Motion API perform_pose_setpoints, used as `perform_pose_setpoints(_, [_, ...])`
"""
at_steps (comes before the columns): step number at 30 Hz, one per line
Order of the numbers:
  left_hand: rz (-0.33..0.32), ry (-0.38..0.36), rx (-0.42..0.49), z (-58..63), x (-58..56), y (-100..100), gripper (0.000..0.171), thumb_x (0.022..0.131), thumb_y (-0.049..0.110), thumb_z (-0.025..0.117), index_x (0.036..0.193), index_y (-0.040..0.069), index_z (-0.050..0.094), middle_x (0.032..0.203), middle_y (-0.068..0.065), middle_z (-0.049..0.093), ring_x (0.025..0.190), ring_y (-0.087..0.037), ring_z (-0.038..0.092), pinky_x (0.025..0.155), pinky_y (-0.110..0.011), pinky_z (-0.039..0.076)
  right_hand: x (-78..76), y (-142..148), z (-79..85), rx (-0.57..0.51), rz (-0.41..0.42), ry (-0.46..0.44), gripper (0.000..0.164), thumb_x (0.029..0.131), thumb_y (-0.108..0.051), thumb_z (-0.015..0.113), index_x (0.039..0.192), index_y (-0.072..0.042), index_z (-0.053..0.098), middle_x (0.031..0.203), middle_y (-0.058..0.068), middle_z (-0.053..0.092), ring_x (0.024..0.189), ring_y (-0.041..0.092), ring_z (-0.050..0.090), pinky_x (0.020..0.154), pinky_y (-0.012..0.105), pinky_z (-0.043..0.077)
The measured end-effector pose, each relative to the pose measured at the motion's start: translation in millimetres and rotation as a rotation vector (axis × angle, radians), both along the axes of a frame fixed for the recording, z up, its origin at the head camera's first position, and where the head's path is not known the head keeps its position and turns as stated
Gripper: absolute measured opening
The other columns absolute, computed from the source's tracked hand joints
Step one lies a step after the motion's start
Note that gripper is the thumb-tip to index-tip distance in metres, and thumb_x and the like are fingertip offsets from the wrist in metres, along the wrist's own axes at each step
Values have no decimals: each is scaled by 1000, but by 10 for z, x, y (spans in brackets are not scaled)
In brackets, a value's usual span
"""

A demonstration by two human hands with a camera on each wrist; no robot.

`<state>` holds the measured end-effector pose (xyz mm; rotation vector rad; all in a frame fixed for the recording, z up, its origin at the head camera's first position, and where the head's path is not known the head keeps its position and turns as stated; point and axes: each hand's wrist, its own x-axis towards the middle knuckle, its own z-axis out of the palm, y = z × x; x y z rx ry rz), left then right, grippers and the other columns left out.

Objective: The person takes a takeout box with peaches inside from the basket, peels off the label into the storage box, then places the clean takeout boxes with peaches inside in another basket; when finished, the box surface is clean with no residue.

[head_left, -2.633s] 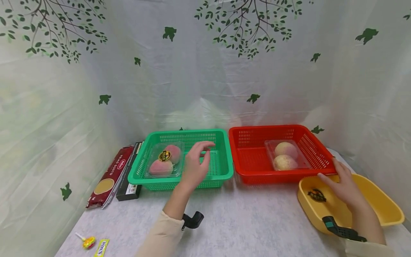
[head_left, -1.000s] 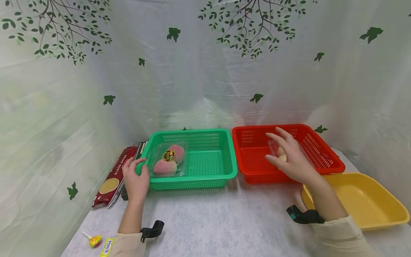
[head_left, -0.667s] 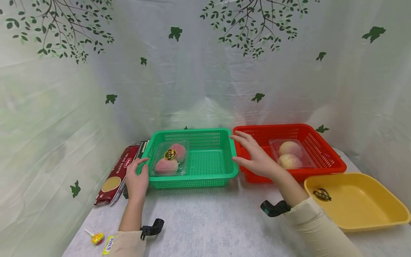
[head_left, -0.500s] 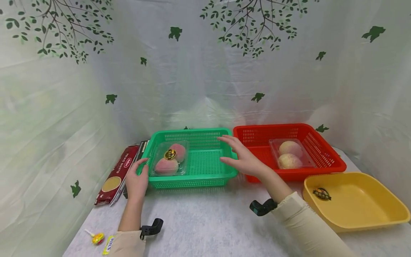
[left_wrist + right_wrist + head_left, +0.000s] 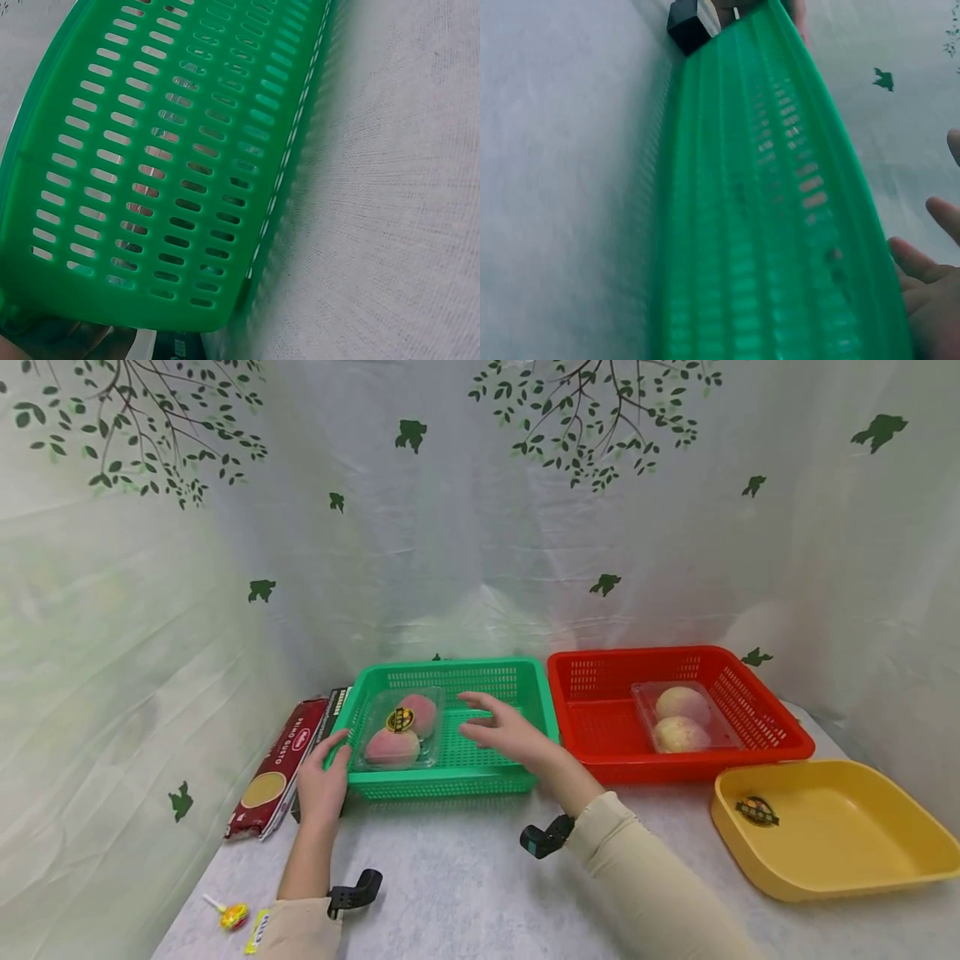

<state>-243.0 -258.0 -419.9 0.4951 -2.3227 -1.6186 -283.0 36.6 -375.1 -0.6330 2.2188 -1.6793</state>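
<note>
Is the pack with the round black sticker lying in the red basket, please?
No, the stickered pack lies in the green basket, at the end nearest the left hand.

Fruit pk (image 5: 401,728) in L bskt (image 5: 450,777); R bskt (image 5: 600,714) behind tub (image 5: 836,835); lolly (image 5: 234,917) front L.

Within the green basket (image 5: 450,783), peaches (image 5: 392,749) block the left half; the right half gives room below the right hand (image 5: 504,729); the left hand (image 5: 322,785) bars its left end; the red basket (image 5: 660,770) crowds its right; a curtain (image 5: 480,568) rises behind.
</note>
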Motion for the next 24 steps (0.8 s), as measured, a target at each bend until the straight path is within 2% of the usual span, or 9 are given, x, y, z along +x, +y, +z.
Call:
perform_pose_setpoints(4, [0, 8, 6, 8, 5, -2, 43, 104, 32, 49, 147, 26, 52, 161, -7, 38, 152, -32, 27, 121, -61, 23, -45, -231, -52, 8, 12, -66, 56, 101, -27, 59, 153, -25, 38, 162, 10, 31, 144, 30, 42, 104, 51, 50])
perform_pose_setpoints(8, [-5, 16, 19, 4, 3, -3, 43, 104, 30, 50, 146, 24, 52, 161, -7, 38, 152, -31, 27, 122, -60, 22, -88, -397, -92, 82, 31, -91, 61, 101, -29, 59, 156, -23, 34, 162, 14, 29, 142, 33, 43, 103, 51, 50])
perform_pose_setpoints(14, [5, 10, 43, 17, 28, -5, 43, 103, 27, 51, 146, 23, 52, 161, -7, 37, 152, -31, 27, 121, -60, 23, -167, -506, -127, 148, 99, -195, 70, 99, -31, 62, 159, -28, 27, 163, 16, 26, 145, 35, 38, 109, 57, 44])
perform_pose_setpoints(18, [11, 11, 51, 29, 35, 0, 43, 104, 27, 50, 147, 23, 52, 161, -8, 37, 152, -32, 26, 121, -61, 22, -221, -531, -150, 130, 126, -256, 70, 99, -32, 62, 159, -30, 26, 163, 17, 28, 145, 36, 40, 112, 60, 39])
perform_pose_setpoints(24, [10, -6, 67, 16, 8, 36, 43, 104, 29, 49, 147, 25, 51, 161, -6, 37, 152, -31, 27, 121, -62, 23, -267, -513, -176, 65, 114, -335, 66, 99, -28, 63, 157, -33, 31, 157, 14, 41, 138, 35, 50, 116, 60, 34])
